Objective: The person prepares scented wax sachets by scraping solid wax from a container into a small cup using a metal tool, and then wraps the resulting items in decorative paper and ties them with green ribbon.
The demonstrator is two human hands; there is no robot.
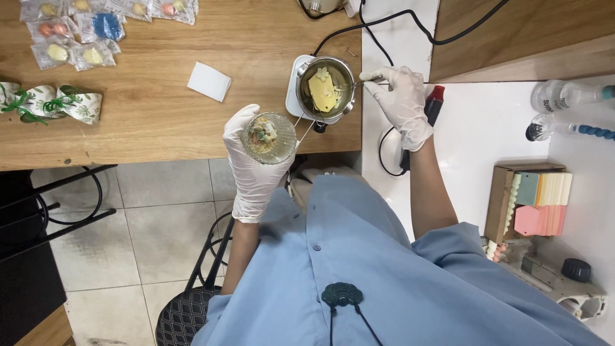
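The left hand (253,163), in a white glove, was cupped around a small clear glass bowl (270,137) filled with pale grains and bits of coloured matter, fingers wrapped about its side, holding it just off the near edge of the wooden table (160,109); the right hand (402,96), gloved the same, was closed in a pinch on the thin metal handle (370,80) of a small steel pot (325,88); the pot stood on a white heating plate (294,90) at the table's corner, with a yellow slab and pale flakes inside it; a black cable (384,25) ran from behind the plate across a white counter (474,134) to the right.

The table was warm brown wood; a white paper square (209,81) lay on it left of the pot, small clear packets of coloured pieces (77,38) were spread at its far left corner, and leaf-printed pouches (57,102) sat near its left edge; the floor below was grey tile (160,218), with black metal chair frames (64,198) on it; on the white counter stood a cardboard box of pastel blocks (532,202), two clear plastic bottles (564,112) and a dark red-capped marker (434,102); the person wore a light blue shirt (384,269) with a dark green pendant (341,295).
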